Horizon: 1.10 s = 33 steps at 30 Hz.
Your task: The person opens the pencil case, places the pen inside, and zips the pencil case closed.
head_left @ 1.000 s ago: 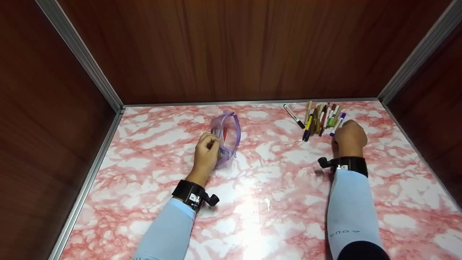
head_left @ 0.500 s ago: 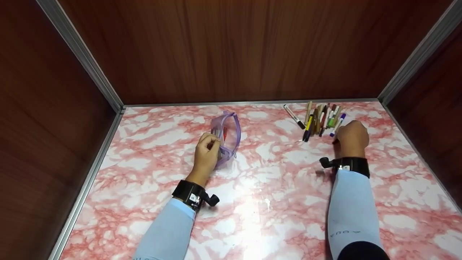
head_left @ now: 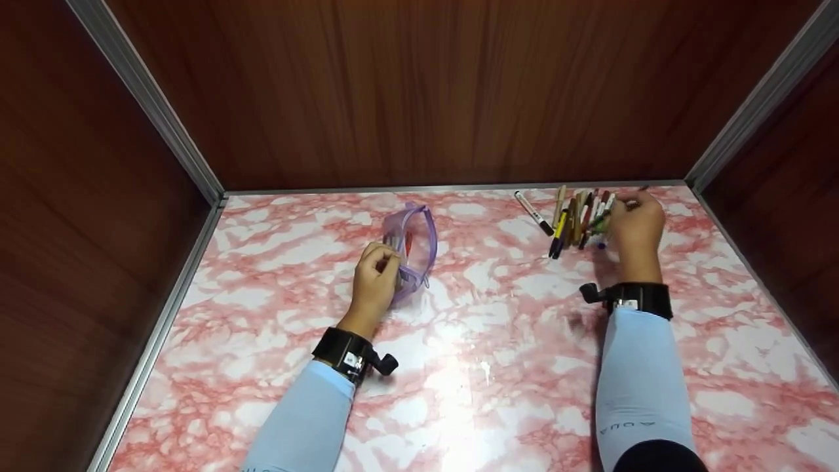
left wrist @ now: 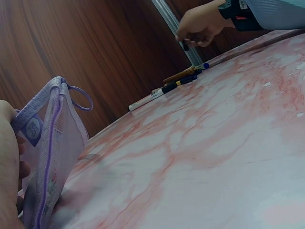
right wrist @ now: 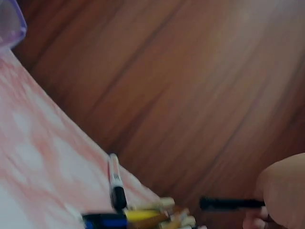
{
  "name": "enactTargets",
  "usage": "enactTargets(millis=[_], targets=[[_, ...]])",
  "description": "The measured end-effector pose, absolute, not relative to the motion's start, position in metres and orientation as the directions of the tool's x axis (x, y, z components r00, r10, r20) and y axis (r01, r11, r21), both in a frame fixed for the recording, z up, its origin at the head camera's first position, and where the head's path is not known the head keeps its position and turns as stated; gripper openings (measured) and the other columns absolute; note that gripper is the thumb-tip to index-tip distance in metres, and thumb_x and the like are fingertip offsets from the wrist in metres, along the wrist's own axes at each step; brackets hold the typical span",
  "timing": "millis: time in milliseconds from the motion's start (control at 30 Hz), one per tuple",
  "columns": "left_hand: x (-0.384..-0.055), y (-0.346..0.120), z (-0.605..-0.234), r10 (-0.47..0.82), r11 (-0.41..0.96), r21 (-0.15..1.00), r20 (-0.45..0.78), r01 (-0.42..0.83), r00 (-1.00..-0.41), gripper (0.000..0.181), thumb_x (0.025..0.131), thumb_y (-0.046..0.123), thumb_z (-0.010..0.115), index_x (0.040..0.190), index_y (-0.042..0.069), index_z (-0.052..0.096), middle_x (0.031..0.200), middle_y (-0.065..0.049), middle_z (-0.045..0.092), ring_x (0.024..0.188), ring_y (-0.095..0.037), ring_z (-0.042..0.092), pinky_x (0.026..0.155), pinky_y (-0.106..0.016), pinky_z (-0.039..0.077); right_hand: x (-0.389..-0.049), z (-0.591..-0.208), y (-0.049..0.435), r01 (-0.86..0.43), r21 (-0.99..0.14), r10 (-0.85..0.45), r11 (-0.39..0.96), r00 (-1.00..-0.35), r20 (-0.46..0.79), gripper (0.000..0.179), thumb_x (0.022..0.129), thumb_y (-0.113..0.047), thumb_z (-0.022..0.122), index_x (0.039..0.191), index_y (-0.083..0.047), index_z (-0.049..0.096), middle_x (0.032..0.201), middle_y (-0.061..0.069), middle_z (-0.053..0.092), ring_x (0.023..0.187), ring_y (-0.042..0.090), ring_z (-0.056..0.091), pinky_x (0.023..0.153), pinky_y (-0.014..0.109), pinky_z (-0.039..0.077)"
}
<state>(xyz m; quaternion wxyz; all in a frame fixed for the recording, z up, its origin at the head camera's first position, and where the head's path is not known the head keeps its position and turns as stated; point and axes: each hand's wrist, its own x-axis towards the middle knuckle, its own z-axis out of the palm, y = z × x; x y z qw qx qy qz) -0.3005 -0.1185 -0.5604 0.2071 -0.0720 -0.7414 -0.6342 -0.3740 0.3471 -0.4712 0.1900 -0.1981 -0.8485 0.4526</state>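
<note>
A pink-and-white marbled table (head_left: pixel 459 341) runs to dark wood walls. Near its far middle a purple mesh pencil pouch (head_left: pixel 414 246) stands propped on edge, a red pen visible inside; the left hand (head_left: pixel 375 282) grips its near end with curled fingers. At the far right lies a heap of pens (head_left: pixel 577 219) (one white marker (head_left: pixel 534 212) slightly apart). The right hand (head_left: pixel 629 229) hovers over the heap, pinching a dark pen (right wrist: pixel 231 203) clear of the others.
</note>
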Motion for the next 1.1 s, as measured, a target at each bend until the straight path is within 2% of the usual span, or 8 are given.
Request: enactTargets(millis=[67, 200, 333, 533, 700, 767, 933, 1100], targets=[[-0.300, -0.118, -0.560, -0.156, 0.180, 0.910, 0.401, 0.373, -0.903, 0.014, 0.103, -0.001, 0.070, 0.091, -0.005, 0.076, 0.108, -0.013, 0.069, 0.097, -0.011, 0.060, 0.087, -0.018, 0.050, -0.376, -0.467, 0.336, 0.090, -0.890, 0.486, 0.448, -0.860, 0.157, 0.027, 0.109, -0.015, 0.062, 0.128, -0.003, 0.076, 0.102, -0.004, 0.065, 0.085, 0.005, 0.062, 0.075, 0.021, 0.053], [-0.298, -0.117, -0.561, -0.160, 0.164, 0.911, 0.404, 0.380, -0.901, 0.012, 0.102, -0.001, 0.071, 0.092, -0.003, 0.077, 0.106, -0.013, 0.069, 0.096, -0.012, 0.060, 0.086, -0.019, 0.049, -0.379, -0.461, 0.311, -0.039, -0.937, 0.453, 0.348, -0.868, 0.205, 0.011, 0.106, -0.011, 0.067, 0.111, -0.012, 0.076, 0.091, -0.011, 0.066, 0.075, 0.003, 0.067, 0.063, 0.018, 0.052], [-0.296, -0.117, -0.564, -0.168, 0.153, 0.914, 0.398, 0.375, -0.902, 0.012, 0.101, -0.002, 0.071, 0.091, -0.001, 0.078, 0.104, -0.013, 0.068, 0.093, -0.012, 0.059, 0.084, -0.019, 0.049, -0.380, -0.461, 0.285, -0.128, -0.950, 0.447, 0.286, -0.859, 0.250, 0.014, 0.103, -0.005, 0.067, 0.104, -0.017, 0.075, 0.083, -0.012, 0.068, 0.068, 0.002, 0.069, 0.061, 0.017, 0.053], [-0.297, -0.117, -0.565, -0.163, 0.159, 0.916, 0.393, 0.369, -0.905, 0.012, 0.101, -0.001, 0.070, 0.091, -0.001, 0.077, 0.104, -0.012, 0.067, 0.094, -0.011, 0.059, 0.085, -0.019, 0.049, -0.378, -0.461, 0.247, -0.238, -0.946, 0.394, 0.219, -0.866, 0.309, 0.010, 0.102, 0.002, 0.069, 0.108, -0.004, 0.074, 0.084, -0.010, 0.071, 0.062, 0.001, 0.073, 0.062, 0.019, 0.062], [-0.299, -0.119, -0.563, -0.156, 0.180, 0.914, 0.390, 0.362, -0.907, 0.012, 0.102, 0.000, 0.071, 0.091, -0.001, 0.076, 0.104, -0.011, 0.067, 0.094, -0.012, 0.060, 0.085, -0.019, 0.050, -0.373, -0.464, 0.211, -0.259, -0.936, 0.331, 0.238, -0.885, 0.328, 0.012, 0.100, 0.002, 0.071, 0.111, 0.004, 0.075, 0.084, -0.014, 0.071, 0.067, -0.003, 0.071, 0.065, 0.018, 0.062], [-0.299, -0.120, -0.563, -0.154, 0.185, 0.915, 0.387, 0.358, -0.909, 0.012, 0.102, 0.000, 0.070, 0.091, -0.001, 0.076, 0.105, -0.012, 0.067, 0.094, -0.013, 0.061, 0.085, -0.019, 0.050, -0.371, -0.468, 0.196, -0.285, -0.929, 0.286, 0.235, -0.893, 0.346, 0.013, 0.101, 0.003, 0.072, 0.112, 0.006, 0.075, 0.087, -0.008, 0.075, 0.068, -0.004, 0.072, 0.067, 0.020, 0.063], [-0.300, -0.120, -0.563, -0.151, 0.176, 0.919, 0.380, 0.353, -0.913, 0.012, 0.102, -0.001, 0.069, 0.092, -0.001, 0.076, 0.107, -0.012, 0.067, 0.094, -0.012, 0.061, 0.086, -0.020, 0.051, -0.366, -0.481, 0.164, -0.329, -0.922, 0.165, 0.205, -0.917, 0.364, 0.013, 0.101, 0.006, 0.071, 0.113, 0.010, 0.075, 0.098, 0.021, 0.081, 0.070, 0.003, 0.077, 0.074, 0.030, 0.069], [-0.300, -0.120, -0.562, -0.150, 0.158, 0.923, 0.375, 0.352, -0.915, 0.013, 0.103, 0.001, 0.069, 0.092, -0.002, 0.076, 0.107, -0.010, 0.066, 0.092, -0.011, 0.060, 0.083, -0.019, 0.050, -0.359, -0.489, 0.143, -0.325, -0.929, 0.068, 0.176, -0.938, 0.341, 0.014, 0.101, 0.009, 0.071, 0.115, 0.012, 0.073, 0.105, 0.029, 0.079, 0.075, 0.010, 0.079, 0.077, 0.033, 0.070]])
